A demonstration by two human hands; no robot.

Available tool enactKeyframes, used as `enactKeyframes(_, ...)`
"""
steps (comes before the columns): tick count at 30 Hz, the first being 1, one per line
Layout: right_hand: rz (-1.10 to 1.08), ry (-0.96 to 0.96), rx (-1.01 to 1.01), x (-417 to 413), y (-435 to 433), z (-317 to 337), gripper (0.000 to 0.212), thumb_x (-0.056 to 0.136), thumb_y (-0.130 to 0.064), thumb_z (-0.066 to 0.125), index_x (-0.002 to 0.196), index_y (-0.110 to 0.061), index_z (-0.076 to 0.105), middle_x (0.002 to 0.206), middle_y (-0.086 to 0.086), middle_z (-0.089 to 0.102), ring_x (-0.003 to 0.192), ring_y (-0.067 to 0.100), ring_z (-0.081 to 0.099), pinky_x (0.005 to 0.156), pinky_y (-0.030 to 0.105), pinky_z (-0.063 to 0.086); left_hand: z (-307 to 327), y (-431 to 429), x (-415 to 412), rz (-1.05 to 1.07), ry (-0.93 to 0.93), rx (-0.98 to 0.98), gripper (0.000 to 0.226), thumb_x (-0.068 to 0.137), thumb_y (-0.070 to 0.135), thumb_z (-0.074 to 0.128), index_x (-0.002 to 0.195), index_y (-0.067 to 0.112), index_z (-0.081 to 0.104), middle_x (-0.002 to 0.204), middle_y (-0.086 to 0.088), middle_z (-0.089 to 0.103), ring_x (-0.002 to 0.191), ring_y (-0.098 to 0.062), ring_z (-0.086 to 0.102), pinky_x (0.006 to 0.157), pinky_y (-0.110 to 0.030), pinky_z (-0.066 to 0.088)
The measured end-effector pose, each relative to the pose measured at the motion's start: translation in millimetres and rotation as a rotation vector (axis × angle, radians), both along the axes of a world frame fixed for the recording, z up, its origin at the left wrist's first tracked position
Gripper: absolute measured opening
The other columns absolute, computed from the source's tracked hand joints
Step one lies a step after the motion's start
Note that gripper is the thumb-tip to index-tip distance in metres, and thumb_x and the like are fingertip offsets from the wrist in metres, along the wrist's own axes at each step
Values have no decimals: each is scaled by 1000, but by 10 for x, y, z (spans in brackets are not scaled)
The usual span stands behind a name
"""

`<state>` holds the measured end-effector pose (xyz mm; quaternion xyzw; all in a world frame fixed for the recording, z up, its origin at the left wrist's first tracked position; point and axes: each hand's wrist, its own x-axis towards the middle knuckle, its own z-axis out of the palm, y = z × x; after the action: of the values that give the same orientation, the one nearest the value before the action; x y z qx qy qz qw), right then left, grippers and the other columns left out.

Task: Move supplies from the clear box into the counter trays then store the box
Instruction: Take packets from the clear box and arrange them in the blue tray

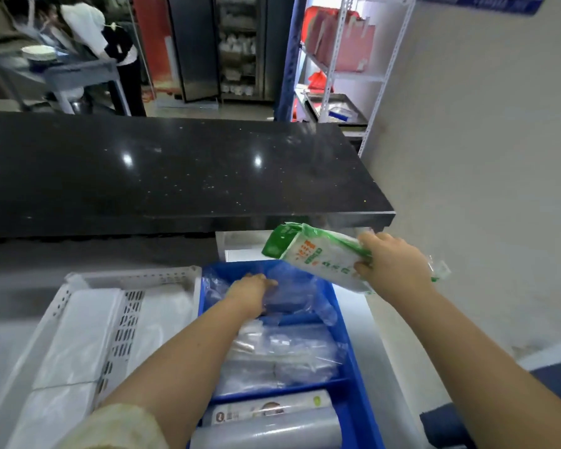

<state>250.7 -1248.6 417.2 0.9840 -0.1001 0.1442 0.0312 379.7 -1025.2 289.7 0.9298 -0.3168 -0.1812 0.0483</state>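
At far left, white perforated tray [133, 277] holds flat white packs [78, 335]. Beside it, blue divided tray [353, 367]; left hand [251, 291] lies on clear plastic bags [289, 286] in its far compartment, gripping or only pressing, cannot tell. Right hand [392, 264] pinches green-and-white packet [318, 254] by one end, above the tray's far right corner. Clear box not in view. Step, as judged: loading trays. Next likely needs bags held aside, packet lowered in flat, released.
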Motion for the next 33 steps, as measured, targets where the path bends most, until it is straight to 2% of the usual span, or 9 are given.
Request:
enactKeyframes(5, -33, -14, 28, -59, -75, -147, 31, 73, -24, 70, 100, -15, 59, 86, 5, 61, 75, 28, 54, 56, 29, 26, -82, -89, 58, -6, 56, -80, 52, 80, 18, 62, 130, 30, 54, 127, -6, 56, 112, -30, 56, 97, -39, 46)
enactKeyframes(8, -33, -8, 47, -26, -28, -208, 31, 75, -25, 69, 103, -16, 59, 89, 5, 61, 79, 29, 55, 55, 30, 31, -96, -96, 34, -32, 75, -74, 40, 82, 10, 57, 119, 24, 60, 119, -7, 62, 102, -31, 60, 90, -39, 49)
enactKeyframes(12, -28, -12, 62, -5, 48, -239, 31, 78, -25, 68, 106, -16, 60, 92, 6, 62, 82, 30, 56, 58, 33, 39, -48, -87, 17, -83, 54, -20, 21, 86, 14, 51, 105, 20, 59, 113, -8, 63, 95, -30, 59, 78, -34, 46)
enactKeyframes(16, -16, -12, 56, 16, 68, -190, 28, 80, -26, 66, 105, -15, 59, 93, 5, 62, 82, 29, 56, 60, 35, 43, 43, 0, 2, -161, -145, -70, 26, 87, 7, 55, 111, 17, 61, 111, -9, 63, 98, -28, 59, 77, -37, 47)
enactKeyframes(20, 21, -14, 29, 89, 103, -94, 23, 84, -32, 62, 102, -19, 57, 93, 2, 61, 82, 24, 55, 59, 31, 40, 246, 265, -31, -372, -452, -74, 43, 77, 2, 62, 116, 19, 58, 110, -9, 61, 99, -32, 58, 72, -40, 49)
enactKeyframes(22, 59, -4, 47, 145, 176, -57, 23, 84, -32, 62, 104, -20, 56, 97, 1, 61, 87, 25, 56, 62, 31, 41, 390, 428, -95, -391, -550, -164, 46, 64, -1, 71, 106, 16, 66, 96, -9, 67, 85, -32, 63, 63, -37, 51)
enactKeyframes(24, 100, 21, 72, 217, 290, -50, 25, 85, -32, 62, 106, -21, 56, 98, 1, 61, 88, 25, 56, 66, 33, 45, 527, 601, -192, -385, -604, -225, 48, 51, -4, 77, 96, 14, 71, 85, -7, 69, 74, -29, 63, 55, -34, 50)
enactKeyframes(29, 180, 98, 50, 455, 563, -29, 27, 85, -34, 58, 109, -22, 51, 99, 1, 59, 91, 25, 55, 74, 39, 51, 760, 1109, -433, -283, -614, -381, 48, 49, -10, 74, 93, 9, 69, 86, -8, 68, 72, -29, 61, 55, -34, 49)
enactKeyframes(33, 268, 147, 38, 600, 780, -124, 34, 84, -30, 61, 114, -19, 48, 105, 4, 61, 94, 30, 56, 65, 34, 45, 916, 1526, -541, -165, -616, -431, 43, 53, -10, 76, 93, 6, 72, 86, -11, 70, 69, -31, 62, 57, -37, 53)
